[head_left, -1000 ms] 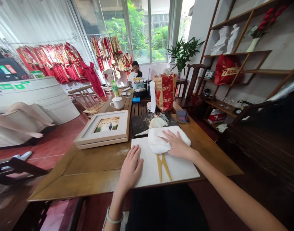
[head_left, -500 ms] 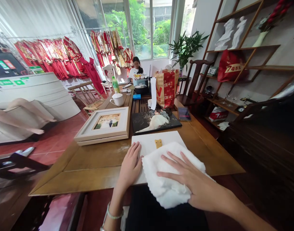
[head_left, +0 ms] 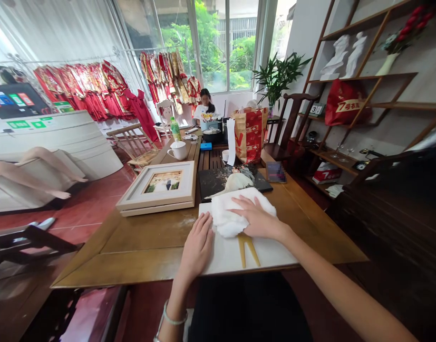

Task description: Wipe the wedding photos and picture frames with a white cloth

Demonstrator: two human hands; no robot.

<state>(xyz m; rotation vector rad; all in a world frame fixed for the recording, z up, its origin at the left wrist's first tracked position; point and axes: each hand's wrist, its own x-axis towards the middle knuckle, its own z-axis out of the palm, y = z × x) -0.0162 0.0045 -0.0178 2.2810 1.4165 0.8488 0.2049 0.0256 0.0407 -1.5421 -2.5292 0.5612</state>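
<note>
A white board (head_left: 271,249) lies face down at the near edge of the wooden table (head_left: 146,240), with a gold forked stand (head_left: 248,247) on its back. My right hand (head_left: 256,219) presses flat, fingers spread, on a white cloth (head_left: 227,213) at the board's far end. My left hand (head_left: 197,247) lies flat on the board's left edge, fingers stretched out, holding it down. A bracelet circles my left wrist.
A framed photo (head_left: 160,187) and a dark photo panel (head_left: 232,180) lie further up the table, with a white cup (head_left: 178,150), a red bag (head_left: 251,134) and a phone (head_left: 276,172). A person sits at the far end (head_left: 204,110). Shelves stand at the right, red garments hang at the back.
My right hand slid the cloth from the board's near end back up to its far end, uncovering the gold stand. My left hand stayed on the board's left edge.
</note>
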